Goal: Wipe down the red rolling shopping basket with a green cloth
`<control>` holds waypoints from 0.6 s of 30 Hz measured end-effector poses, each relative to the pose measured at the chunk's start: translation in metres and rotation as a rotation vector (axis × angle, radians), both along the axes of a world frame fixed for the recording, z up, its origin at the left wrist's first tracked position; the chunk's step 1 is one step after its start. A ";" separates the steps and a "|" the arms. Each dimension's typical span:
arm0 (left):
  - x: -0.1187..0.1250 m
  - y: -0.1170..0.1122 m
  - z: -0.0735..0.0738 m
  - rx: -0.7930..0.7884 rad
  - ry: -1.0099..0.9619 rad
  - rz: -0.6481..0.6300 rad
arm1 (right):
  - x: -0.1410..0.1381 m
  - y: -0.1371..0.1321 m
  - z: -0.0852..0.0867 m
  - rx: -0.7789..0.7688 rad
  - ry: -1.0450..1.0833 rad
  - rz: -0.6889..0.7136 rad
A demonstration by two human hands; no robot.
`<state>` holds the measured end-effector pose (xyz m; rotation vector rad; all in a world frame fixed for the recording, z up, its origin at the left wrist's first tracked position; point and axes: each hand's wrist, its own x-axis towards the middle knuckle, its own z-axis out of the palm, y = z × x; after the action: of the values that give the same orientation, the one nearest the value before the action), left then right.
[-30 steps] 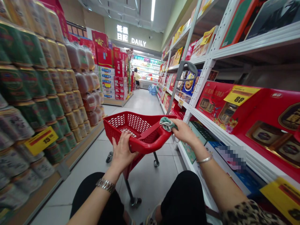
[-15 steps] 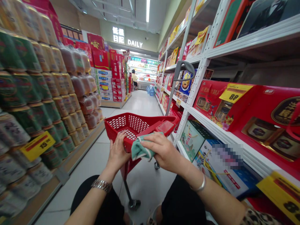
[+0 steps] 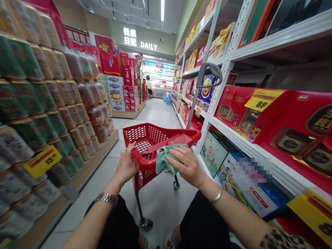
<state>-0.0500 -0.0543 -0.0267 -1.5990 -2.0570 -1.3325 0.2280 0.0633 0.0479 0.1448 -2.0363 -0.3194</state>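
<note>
In front of my knees stands a red plastic shopping basket cart [image 3: 155, 147] on wheeled legs, with a long grey handle [image 3: 211, 74] rising at its right. My left hand [image 3: 127, 162] grips the near left corner of the basket rim, fingers curled over the edge. Under my right hand [image 3: 189, 164] is a green cloth [image 3: 166, 160] with a pale border, pressed against the near side of the rim. The fingers of that hand are bent over the cloth, and its far edge drapes down the outside of the basket.
Stacked canned drinks [image 3: 46, 103] line the left side on a low wooden platform [image 3: 88, 167]. White shelving [image 3: 249, 148] with red gift boxes [image 3: 241, 114] runs close along the right. Farther down the tiled aisle are piled cartons [image 3: 114, 91], blue water bottles [image 3: 167, 99] and a person [image 3: 149, 86].
The basket cart has shifted and turned slightly to the right. My right hand has slid the cloth rightward along the rim, and my left hand stays at the corner.
</note>
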 end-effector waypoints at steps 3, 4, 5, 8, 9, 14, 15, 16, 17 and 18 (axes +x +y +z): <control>-0.001 -0.001 0.001 0.015 -0.042 -0.066 | 0.012 0.019 -0.004 -0.068 -0.033 -0.066; 0.000 -0.001 0.001 0.019 -0.050 -0.079 | 0.016 0.025 -0.005 -0.101 -0.050 -0.092; 0.000 -0.001 0.002 0.022 -0.056 -0.087 | 0.021 0.031 -0.005 -0.133 -0.064 -0.118; 0.002 0.000 0.003 0.024 -0.067 -0.099 | 0.034 0.048 -0.003 -0.211 -0.066 -0.177; 0.002 0.000 0.003 0.024 -0.068 -0.101 | 0.038 0.053 -0.004 -0.240 -0.056 -0.192; 0.006 0.000 0.001 0.030 -0.055 -0.100 | 0.052 0.070 -0.030 -0.591 0.171 -0.360; 0.006 -0.001 0.001 0.034 -0.053 -0.099 | 0.052 0.072 -0.039 -0.675 0.258 -0.406; 0.007 -0.001 0.001 0.039 -0.051 -0.101 | 0.051 0.074 -0.048 -0.743 0.339 -0.437; 0.008 -0.002 0.001 0.043 -0.049 -0.106 | 0.050 0.075 -0.057 -0.792 0.405 -0.452; 0.008 -0.003 0.001 0.045 -0.046 -0.113 | 0.048 0.074 -0.063 -0.822 0.449 -0.459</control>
<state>-0.0419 -0.0571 -0.0253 -1.7034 -1.9737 -1.4551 0.2757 0.1377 -0.0153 -0.8341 -1.5849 0.2114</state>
